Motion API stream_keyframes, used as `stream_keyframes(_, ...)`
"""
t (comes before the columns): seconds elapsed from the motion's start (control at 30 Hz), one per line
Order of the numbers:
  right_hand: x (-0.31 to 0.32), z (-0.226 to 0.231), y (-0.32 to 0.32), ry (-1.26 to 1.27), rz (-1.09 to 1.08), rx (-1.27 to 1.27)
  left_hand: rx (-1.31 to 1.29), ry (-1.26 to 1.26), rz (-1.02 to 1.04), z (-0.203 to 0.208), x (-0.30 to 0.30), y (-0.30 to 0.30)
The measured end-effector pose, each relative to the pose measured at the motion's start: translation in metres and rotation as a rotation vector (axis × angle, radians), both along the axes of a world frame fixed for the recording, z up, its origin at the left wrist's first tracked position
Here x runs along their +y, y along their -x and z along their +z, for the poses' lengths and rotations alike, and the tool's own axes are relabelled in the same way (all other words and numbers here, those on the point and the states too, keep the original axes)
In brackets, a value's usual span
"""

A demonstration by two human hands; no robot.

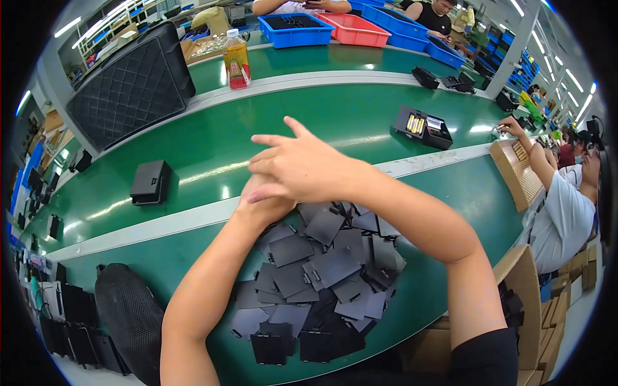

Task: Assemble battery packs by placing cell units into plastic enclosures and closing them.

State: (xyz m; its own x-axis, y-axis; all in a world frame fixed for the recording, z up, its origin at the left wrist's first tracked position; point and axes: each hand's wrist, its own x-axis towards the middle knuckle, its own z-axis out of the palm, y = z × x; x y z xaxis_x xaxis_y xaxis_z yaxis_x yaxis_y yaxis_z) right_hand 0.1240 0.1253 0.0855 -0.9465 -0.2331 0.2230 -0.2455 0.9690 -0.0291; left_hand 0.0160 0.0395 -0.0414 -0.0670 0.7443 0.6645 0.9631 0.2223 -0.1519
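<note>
Your right hand (pixel 302 168) lies across your left hand (pixel 264 204), fingers stretched out loosely and pointing left, thumb raised. Your left hand is mostly hidden beneath it. Both forearms come up from below, bare, meeting at the wrists.

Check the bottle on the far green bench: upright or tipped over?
Upright. The bottle stands on its base on the far green bench, cap on top, amber liquid filling most of it.
</note>
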Motion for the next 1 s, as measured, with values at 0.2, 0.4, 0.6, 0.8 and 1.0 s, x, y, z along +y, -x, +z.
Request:
stream_keyframes(0.2, 0.141, -0.002, -0.025, -0.343, -0.397, -0.019, -0.097, 0.288, 0.001, 0.045, -0.028, -0.006)
stream_keyframes(0.4, 0.231, -0.025, -0.062, -0.255, -0.797, -0.265, -0.133, 0.131, -0.007, 0.042, -0.027, -0.006)
stream_keyframes(0.6, 0.226, 0.008, -0.053, -0.191, -1.011, -0.199, -0.169, 0.135, -0.011, 0.039, -0.028, -0.003)
stream_keyframes(0.8, 0.227, 0.015, -0.059, -0.073, -1.327, -0.367, -0.184, 0.140, -0.006, 0.040, -0.029, -0.002)
stream_keyframes(1.0, 0.229, 0.006, -0.062, -0.002, -1.363, -0.418, -0.183, 0.140, -0.012, 0.041, -0.030, -0.003)
